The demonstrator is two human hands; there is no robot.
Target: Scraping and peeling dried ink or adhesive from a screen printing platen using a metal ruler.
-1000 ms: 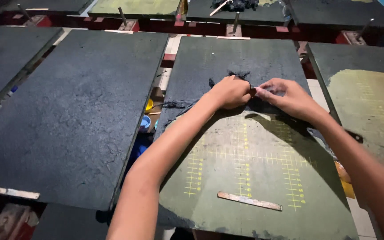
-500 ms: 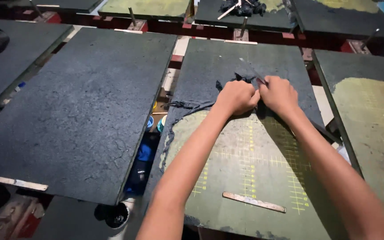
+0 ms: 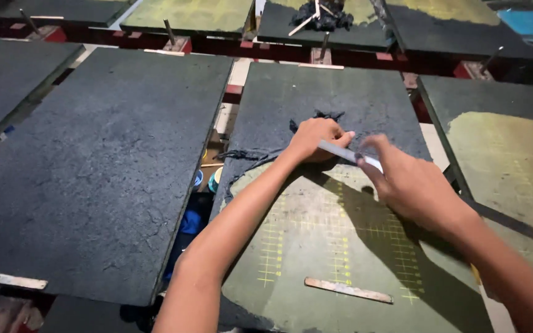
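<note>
A thin pale strip (image 3: 348, 153), flat and stick-like, was held between the two hands above the middle board (image 3: 316, 98). Half a second before, both hands had been pressed together on the dark clump (image 3: 316, 117) near the board's centre, and no strip could be seen. The right hand (image 3: 411, 185) had since been drawn back toward the body and lifted, and the strip was brought into view with it. Its fingers were curled together around the strip's near end, though motion blur made the exact grip hard to tell. The left hand (image 3: 316, 139) was kept where it had been, fingers closed down on the dark clump and on the far end of the strip.

The clump itself had not been shifted. It lay at the edge where the black coating met the bare yellow-green face of the board, printed with a grid of yellow marks (image 3: 340, 246). A loose dark strand (image 3: 242, 154) trailed from it toward the board's left edge.

From the change, the work was judged to have passed from bare-handed gathering of the dark material to working it with the strip. A second flat wooden stick (image 3: 348, 290) lay untouched near the front of the board. The large board to the left (image 3: 100, 160) was fully coated in black.
</note>
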